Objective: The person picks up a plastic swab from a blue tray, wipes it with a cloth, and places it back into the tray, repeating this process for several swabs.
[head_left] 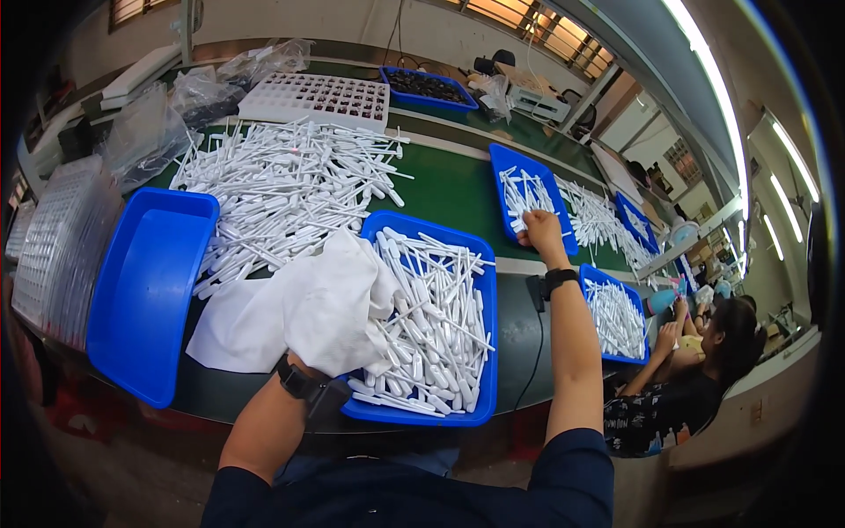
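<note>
A white cloth (326, 295) drapes over my left hand, hiding its fingers; only my left forearm (264, 427) and a dark wrist strap show below it. The cloth lies partly across a blue tray (489, 343) heaped with white plastic sticks (431, 308), each having a thicker end. Farther right, my right arm reaches out to a second blue tray (503, 163) of similar sticks. My right hand (543, 234) is closed at that tray's near side, with white sticks at its fingertips; how many it holds is hard to see.
A large loose pile of white sticks (290, 189) covers the green bench (440, 180). At left stand a bare blue tray (145, 290) and stacked clear trays (66, 255). Behind is a white rack (312, 99). Another person (678, 387) sits at right beside a filled blue tray (607, 356).
</note>
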A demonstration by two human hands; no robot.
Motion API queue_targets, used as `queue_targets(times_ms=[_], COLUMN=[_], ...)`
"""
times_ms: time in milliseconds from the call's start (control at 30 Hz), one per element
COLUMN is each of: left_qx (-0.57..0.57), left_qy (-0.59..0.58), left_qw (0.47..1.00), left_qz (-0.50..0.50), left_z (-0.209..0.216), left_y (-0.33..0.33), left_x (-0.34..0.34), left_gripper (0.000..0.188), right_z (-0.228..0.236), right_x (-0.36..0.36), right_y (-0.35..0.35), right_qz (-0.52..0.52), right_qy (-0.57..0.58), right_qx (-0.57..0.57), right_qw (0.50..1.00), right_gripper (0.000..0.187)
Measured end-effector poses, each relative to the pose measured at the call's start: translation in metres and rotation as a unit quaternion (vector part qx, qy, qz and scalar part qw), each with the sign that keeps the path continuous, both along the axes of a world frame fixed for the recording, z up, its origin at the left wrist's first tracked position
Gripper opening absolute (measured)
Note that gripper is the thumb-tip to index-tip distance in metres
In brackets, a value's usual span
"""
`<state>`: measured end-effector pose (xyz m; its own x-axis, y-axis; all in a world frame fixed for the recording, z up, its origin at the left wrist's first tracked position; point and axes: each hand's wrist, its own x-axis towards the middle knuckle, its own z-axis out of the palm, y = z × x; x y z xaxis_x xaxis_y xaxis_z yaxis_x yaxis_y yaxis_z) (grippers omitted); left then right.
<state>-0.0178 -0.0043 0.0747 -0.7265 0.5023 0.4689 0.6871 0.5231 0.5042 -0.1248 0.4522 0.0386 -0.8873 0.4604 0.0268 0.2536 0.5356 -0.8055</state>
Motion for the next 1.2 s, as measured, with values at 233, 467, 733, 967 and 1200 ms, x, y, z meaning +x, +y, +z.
queue_targets(times_ms=[233,467,733,967,1200], left_qx=[-0.018,0.039,0.017,0.037,0.061], left_qy=[-0.082,-0.075,-0.054,-0.061,-0.048], left_qw=[0.996,0.994,0.992,0.989,0.994], left_qz=[0.024,0.071,0.115,0.128,0.081], left_z=[-0.008,-0.005,-0.005,-0.005,-0.005], left_y=[-0.004,-0.005,-0.011,-0.02,-0.013], left_x=[-0.009,-0.003,-0.02,-0.017,-0.014], left_gripper=[0.036,0.042,0.036,0.037,0.039], right_z=[-0.007,-0.011,-0.05,-0.016,0.036], right_x=[-0.097,-0.227,-0.294,-0.258,-0.15], right_y=[-0.001,-0.222,-0.29,-0.279,-0.209], right_qz=[0.099,0.375,0.393,0.329,0.207], right_qy=[0.04,0.144,0.101,0.226,0.125], right_qx=[0.476,0.333,0.411,0.495,-0.003], right_qw=[0.873,0.853,0.817,0.771,0.97], right_gripper=[0.026,0.021,0.022,0.018,0.008])
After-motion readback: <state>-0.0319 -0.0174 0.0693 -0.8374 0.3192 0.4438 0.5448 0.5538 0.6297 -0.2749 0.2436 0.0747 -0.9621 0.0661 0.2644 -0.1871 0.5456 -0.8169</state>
